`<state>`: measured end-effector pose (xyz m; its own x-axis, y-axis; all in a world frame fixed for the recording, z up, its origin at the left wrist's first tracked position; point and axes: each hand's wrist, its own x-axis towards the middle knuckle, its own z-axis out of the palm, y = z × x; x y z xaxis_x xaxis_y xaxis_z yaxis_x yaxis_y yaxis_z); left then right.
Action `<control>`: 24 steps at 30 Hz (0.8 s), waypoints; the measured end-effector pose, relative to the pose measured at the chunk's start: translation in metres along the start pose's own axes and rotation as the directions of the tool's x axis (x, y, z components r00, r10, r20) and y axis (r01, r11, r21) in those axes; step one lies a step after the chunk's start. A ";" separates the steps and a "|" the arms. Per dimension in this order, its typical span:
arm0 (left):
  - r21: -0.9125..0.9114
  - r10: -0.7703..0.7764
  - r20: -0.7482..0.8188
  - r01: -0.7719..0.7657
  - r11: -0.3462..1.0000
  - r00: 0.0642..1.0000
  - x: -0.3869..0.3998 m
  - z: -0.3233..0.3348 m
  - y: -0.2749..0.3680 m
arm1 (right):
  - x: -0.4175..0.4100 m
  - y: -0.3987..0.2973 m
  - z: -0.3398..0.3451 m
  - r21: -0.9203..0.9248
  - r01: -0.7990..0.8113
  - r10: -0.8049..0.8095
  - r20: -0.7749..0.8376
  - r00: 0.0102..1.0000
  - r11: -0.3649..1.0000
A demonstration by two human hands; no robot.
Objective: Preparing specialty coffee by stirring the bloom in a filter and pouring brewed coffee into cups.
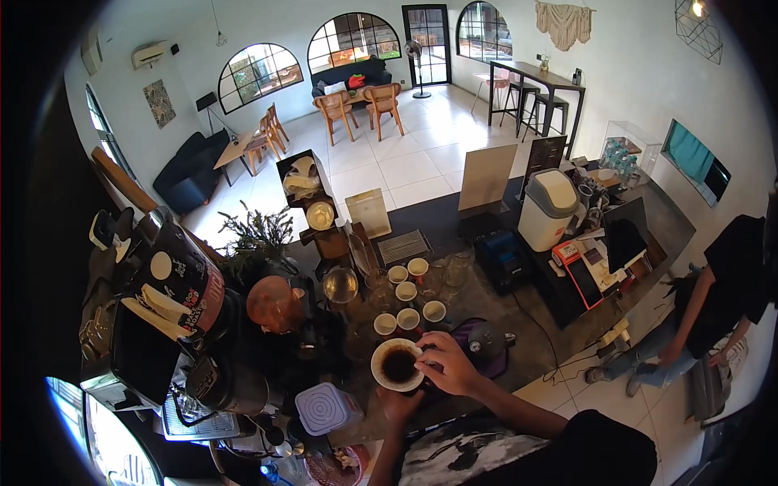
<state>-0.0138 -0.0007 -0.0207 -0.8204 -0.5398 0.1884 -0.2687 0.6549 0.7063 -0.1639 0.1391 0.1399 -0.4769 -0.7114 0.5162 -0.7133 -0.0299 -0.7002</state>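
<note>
A white, round coffee vessel (377,366), perhaps a dripper lined with filter paper, is before me with dark coffee or wet grounds inside. My right hand (448,367) pinches its rim from the right. Below its near side, my left hand (401,403) holds it, with the fingers partly hidden. Several small cups with pale insides (408,318) stand just beyond on the counter. To the right of my right hand lies a purple cloth (499,363), and a dark, rounded kettle or pot (483,338) rests on it.
A lidded plastic container (328,408) stands left of my left hand. Coffee machines (226,384) crowd the left side. Clear glassware (457,258) and a black printer (502,260) stand farther back. Another person (711,291) is at the right, beyond the counter's edge.
</note>
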 end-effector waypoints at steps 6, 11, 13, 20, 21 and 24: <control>-0.079 -0.001 -0.047 -0.003 0.997 0.999 0.003 0.001 0.003 | 0.003 -0.002 -0.004 0.048 0.041 -0.042 0.012 0.999 0.998; -0.033 -0.009 -0.033 0.008 0.999 0.999 0.000 0.006 -0.007 | 0.001 -0.001 -0.004 0.095 0.001 0.000 -0.011 1.000 0.995; -0.012 -0.023 -0.010 0.023 1.000 1.000 -0.001 0.004 -0.003 | 0.002 -0.003 -0.007 0.123 -0.055 0.055 0.001 0.998 0.991; 0.022 -0.018 -0.010 0.018 1.000 1.000 -0.003 0.006 -0.009 | 0.001 -0.012 -0.016 0.045 -0.211 0.207 0.082 0.975 0.976; 0.033 -0.010 -0.032 0.011 0.999 0.999 -0.004 0.010 -0.014 | 0.000 -0.014 -0.016 0.061 -0.299 0.290 0.119 0.950 0.952; 0.015 -0.008 -0.054 0.009 1.000 0.998 -0.003 0.011 -0.017 | -0.001 -0.012 -0.015 0.040 -0.187 0.185 0.046 0.982 0.982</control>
<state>-0.0124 -0.0036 -0.0409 -0.7896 -0.5730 0.2195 -0.2838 0.6582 0.6974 -0.1627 0.1508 0.1548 -0.5766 -0.7359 0.3548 -0.5907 0.0755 -0.8033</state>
